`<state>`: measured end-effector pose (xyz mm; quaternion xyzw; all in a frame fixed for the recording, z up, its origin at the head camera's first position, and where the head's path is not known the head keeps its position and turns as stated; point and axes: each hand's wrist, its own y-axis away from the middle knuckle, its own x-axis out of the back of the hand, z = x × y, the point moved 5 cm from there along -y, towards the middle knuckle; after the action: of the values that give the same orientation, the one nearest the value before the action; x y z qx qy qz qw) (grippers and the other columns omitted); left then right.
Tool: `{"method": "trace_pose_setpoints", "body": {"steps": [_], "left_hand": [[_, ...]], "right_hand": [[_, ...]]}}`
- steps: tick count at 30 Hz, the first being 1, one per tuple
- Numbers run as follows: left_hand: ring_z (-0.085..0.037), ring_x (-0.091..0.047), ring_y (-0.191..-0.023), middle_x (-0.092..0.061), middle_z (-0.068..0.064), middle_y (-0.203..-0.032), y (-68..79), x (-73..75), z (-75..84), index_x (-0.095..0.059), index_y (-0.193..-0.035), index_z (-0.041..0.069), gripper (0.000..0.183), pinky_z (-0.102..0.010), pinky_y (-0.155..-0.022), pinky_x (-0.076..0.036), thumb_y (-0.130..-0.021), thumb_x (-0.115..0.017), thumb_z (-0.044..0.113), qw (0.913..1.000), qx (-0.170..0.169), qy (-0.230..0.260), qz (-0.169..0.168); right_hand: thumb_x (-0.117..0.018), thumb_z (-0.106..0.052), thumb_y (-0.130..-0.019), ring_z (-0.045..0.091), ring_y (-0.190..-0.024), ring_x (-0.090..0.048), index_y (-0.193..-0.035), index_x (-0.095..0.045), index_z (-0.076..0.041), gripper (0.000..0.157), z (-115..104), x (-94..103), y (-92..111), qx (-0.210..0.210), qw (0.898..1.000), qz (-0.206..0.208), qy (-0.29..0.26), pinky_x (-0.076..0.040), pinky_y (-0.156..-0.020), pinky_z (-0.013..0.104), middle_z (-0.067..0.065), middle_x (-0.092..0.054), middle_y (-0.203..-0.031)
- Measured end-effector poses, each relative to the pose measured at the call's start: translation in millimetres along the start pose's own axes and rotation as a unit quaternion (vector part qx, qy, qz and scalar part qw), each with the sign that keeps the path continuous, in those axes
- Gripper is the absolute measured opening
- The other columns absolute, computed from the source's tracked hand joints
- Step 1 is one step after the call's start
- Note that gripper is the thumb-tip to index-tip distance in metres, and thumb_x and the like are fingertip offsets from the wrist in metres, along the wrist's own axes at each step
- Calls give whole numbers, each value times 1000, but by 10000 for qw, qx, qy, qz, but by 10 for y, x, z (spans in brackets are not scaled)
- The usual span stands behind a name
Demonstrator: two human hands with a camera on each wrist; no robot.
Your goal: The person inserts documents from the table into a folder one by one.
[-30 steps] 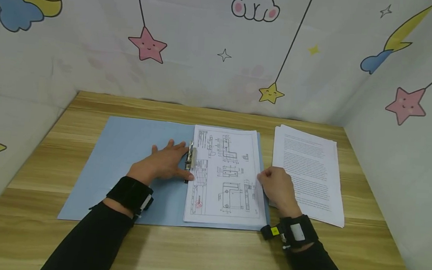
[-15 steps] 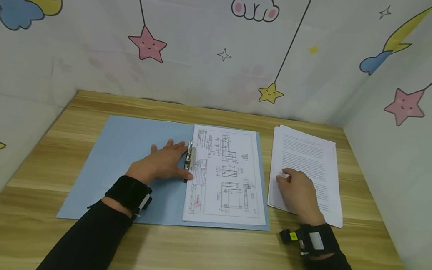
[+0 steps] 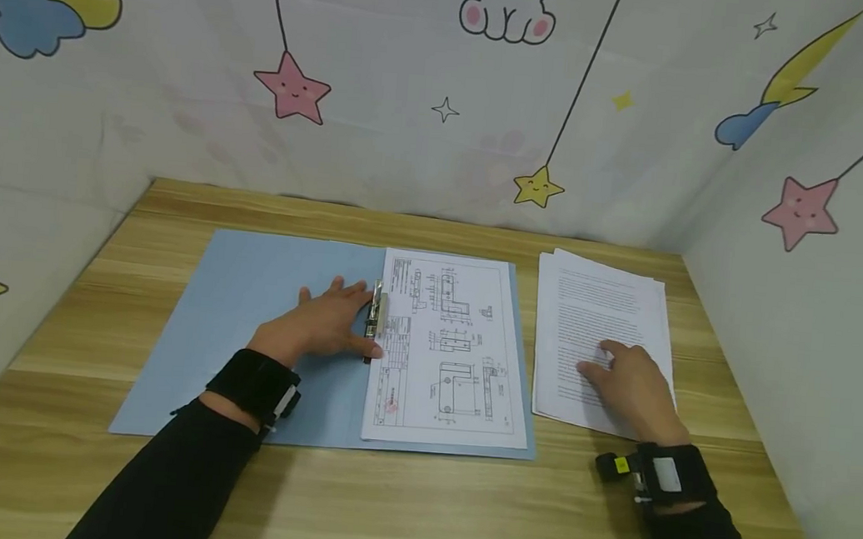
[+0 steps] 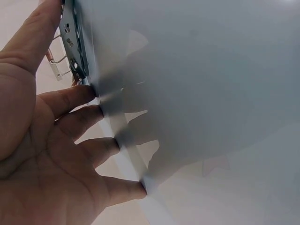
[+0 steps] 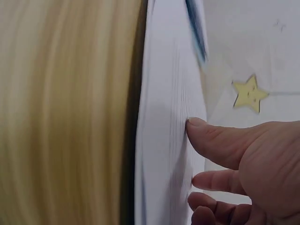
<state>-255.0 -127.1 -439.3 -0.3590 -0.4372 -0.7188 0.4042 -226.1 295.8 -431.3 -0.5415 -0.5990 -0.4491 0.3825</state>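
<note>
A blue folder (image 3: 252, 257) lies spread out on the table, a metal lever clip (image 3: 376, 316) along its middle. Sheets with a technical drawing (image 3: 445, 404) lie on its right half, held at the clip. Fingers spread, my left hand (image 3: 318, 324) rests across the clip; the left wrist view shows its fingertips (image 4: 133, 188) touching the glossy folder surface. To the right is a stack of printed paper (image 3: 588, 289). My right hand (image 3: 634, 388) is over this stack, and the right wrist view shows the thumb (image 5: 218, 143) touching the top sheet, fingers apart from it.
Both things lie on a wooden table (image 3: 415, 502). A strip of wood separates the folder from the paper stack. White walls (image 3: 379, 157) printed with stars and clouds close off the back and sides.
My right hand has moved right, from the edge of the drawing sheets onto the printed stack, its thumb and fingers parting. The left hand has stayed at the clip.
</note>
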Motion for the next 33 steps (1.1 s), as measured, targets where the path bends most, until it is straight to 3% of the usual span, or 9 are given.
{"method": "trace_pose_setpoints", "body": {"steps": [3,5,9,14,20,27,33], "left_hand": [[-41,-5,-145,-20,-15,-160,4,14,-6,-28,-153,12,106,-78,-105,-5,-72,-74,62,10000,-4,7,-8],[-41,-5,-145,-20,-15,-160,-6,4,-9,-28,-153,12,106,-78,-105,-5,-72,-74,63,10000,-8,-14,-5],[-40,-5,-145,-20,-14,-160,-18,-4,-10,-28,-153,12,107,-78,-105,-5,-71,-74,64,10000,-5,-22,1],[-41,-5,-145,-20,-14,-160,-14,-4,-9,-28,-153,12,108,-78,-105,-4,-71,-74,64,10000,19,-19,-5],[-40,-4,-146,-20,-14,-161,-5,-4,-7,-27,-153,12,107,-77,-105,-4,-71,-74,63,10000,9,9,-5],[-41,-5,-145,-21,-15,-160,2,-1,-4,-28,-153,12,106,-77,-105,-5,-72,-74,63,10000,-28,-14,32],[-41,-5,-145,-21,-15,-160,4,-2,-7,-28,-153,13,106,-78,-105,-5,-72,-73,63,10000,-44,-14,37]], "right_hand": [[-60,-40,-93,55,-115,-47,-131,-48,13,66,239,58,-34,-423,9989,-17,220,-43,-86,66,41,-52,-126],[-59,-44,-93,52,-107,-52,-130,-48,14,70,417,88,-25,-784,9966,21,267,-47,-77,61,41,-52,-124],[-59,-50,-91,37,-77,-55,-117,-54,17,72,681,165,29,-1446,9891,117,265,-44,-52,43,34,-60,-100],[-62,-56,-87,30,-63,-49,-104,-61,15,73,813,222,55,-1863,9816,175,383,-37,-46,37,23,-59,-79],[-68,-48,-85,26,-59,-46,-88,-64,10,58,777,247,26,-2010,9771,325,616,-34,-45,36,15,-52,-68],[-71,-41,-84,30,-61,-50,-98,-55,15,61,701,273,12,-1923,9754,684,838,-39,-44,39,23,-55,-75],[-62,-21,-90,32,-60,-56,-93,-61,12,34,679,301,24,-1585,9791,1034,746,-39,-43,40,27,-63,-79]]}}
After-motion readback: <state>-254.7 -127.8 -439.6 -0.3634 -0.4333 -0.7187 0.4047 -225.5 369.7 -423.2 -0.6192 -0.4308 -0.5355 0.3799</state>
